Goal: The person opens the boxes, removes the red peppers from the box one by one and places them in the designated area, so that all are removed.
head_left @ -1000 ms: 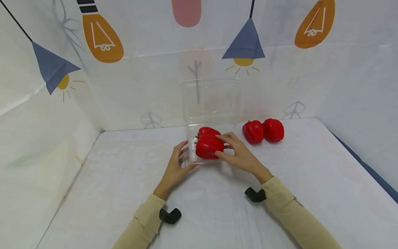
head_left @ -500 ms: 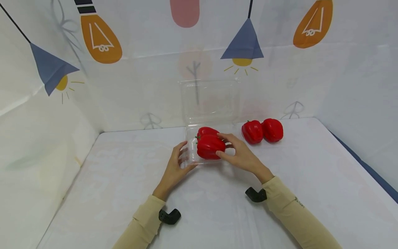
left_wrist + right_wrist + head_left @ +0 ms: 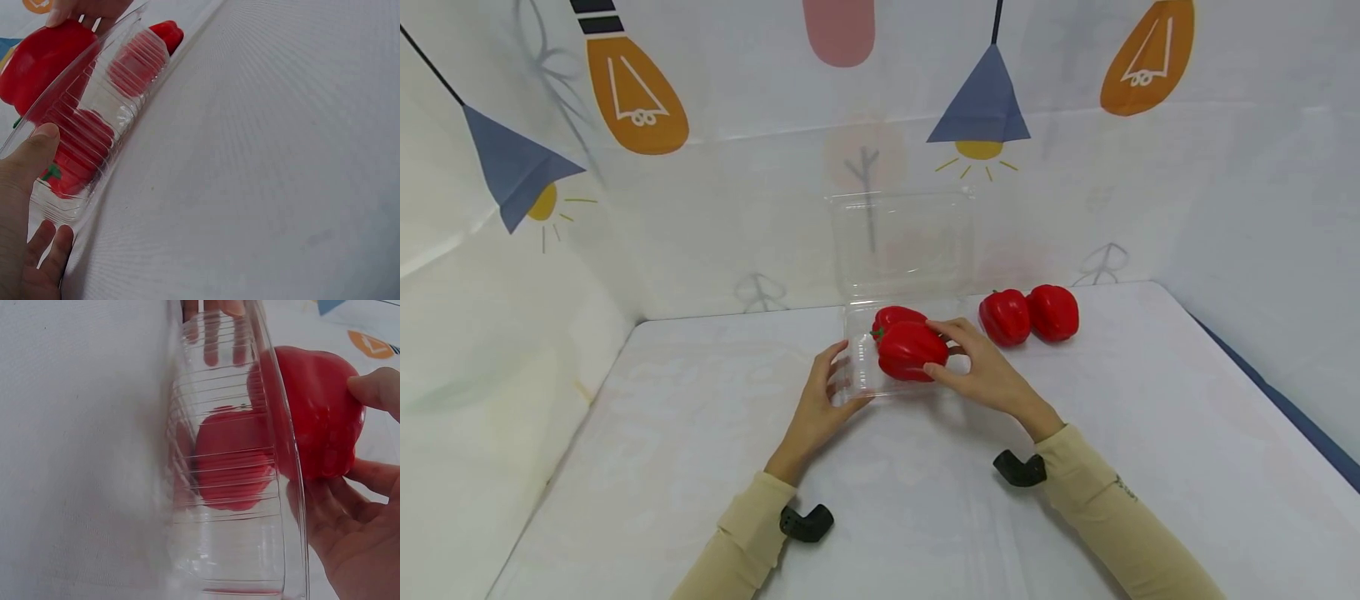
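A clear plastic clamshell box (image 3: 859, 379) stands on the table with its lid raised at the back. My left hand (image 3: 814, 408) holds the box at its front left corner, thumb on the front wall (image 3: 41, 139) and the other fingers around the left side. My right hand (image 3: 988, 379) grips a red bell pepper (image 3: 912, 353) between thumb and fingers; it shows above the box rim in the right wrist view. Another red bell pepper (image 3: 893, 314) lies inside the box, partly hidden behind the held one. Its green stem (image 3: 52, 172) shows through the plastic.
Two more red bell peppers, one (image 3: 1004, 318) beside the other (image 3: 1054, 313), sit on the table right of the box. The transparent lid (image 3: 902, 237) stands up before the printed back curtain (image 3: 737, 208). White cloth (image 3: 700, 442) covers the table.
The right hand has shifted the held pepper slightly to the right over the box. My left hand stays at the box corner. The head view has turned slightly.
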`<state>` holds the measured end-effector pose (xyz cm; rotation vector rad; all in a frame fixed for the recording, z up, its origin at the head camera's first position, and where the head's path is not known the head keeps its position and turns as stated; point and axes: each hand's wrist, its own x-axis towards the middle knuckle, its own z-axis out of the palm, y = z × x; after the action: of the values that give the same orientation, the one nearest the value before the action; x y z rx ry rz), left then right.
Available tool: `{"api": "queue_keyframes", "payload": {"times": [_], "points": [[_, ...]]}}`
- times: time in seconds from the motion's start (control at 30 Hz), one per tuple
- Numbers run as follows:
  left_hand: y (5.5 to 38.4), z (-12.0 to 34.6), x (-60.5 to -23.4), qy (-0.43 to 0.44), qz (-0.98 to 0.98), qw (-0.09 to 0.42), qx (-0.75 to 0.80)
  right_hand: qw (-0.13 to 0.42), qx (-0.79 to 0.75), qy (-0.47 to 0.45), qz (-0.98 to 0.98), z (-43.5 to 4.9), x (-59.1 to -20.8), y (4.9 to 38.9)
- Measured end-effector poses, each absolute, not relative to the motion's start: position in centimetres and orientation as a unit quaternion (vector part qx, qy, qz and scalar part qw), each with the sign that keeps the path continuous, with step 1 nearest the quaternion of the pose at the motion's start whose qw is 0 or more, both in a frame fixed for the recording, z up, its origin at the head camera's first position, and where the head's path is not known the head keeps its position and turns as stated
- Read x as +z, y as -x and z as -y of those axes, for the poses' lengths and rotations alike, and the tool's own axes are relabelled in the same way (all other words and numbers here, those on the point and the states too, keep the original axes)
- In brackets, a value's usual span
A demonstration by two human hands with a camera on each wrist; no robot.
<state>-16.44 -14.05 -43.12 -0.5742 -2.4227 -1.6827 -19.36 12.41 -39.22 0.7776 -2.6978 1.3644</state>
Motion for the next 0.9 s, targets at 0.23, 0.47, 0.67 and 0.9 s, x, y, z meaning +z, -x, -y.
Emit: {"api": "queue_keyframes", "payload": {"times": [0.23, 0.47, 0.67, 0.9], "points": [[16.2, 14.0, -43.0, 0.188, 0.810, 0.065, -0.552, 0.013, 0.436, -0.240, 0.867, -12.8, -39.1, 19.1], [16.4, 13.7, -43.0, 0.187, 0.805, 0.069, -0.558, 0.031, 0.441, -0.223, 0.869, -13.5, -38.9, 19.0], [16.6, 13.6, -43.1, 0.188, 0.802, 0.060, -0.564, 0.045, 0.452, -0.217, 0.864, -14.0, -38.9, 19.1], [16.6, 14.0, -43.3, 0.179, 0.804, 0.057, -0.564, 0.038, 0.466, -0.201, 0.861, -14.5, -39.0, 19.1]]}}
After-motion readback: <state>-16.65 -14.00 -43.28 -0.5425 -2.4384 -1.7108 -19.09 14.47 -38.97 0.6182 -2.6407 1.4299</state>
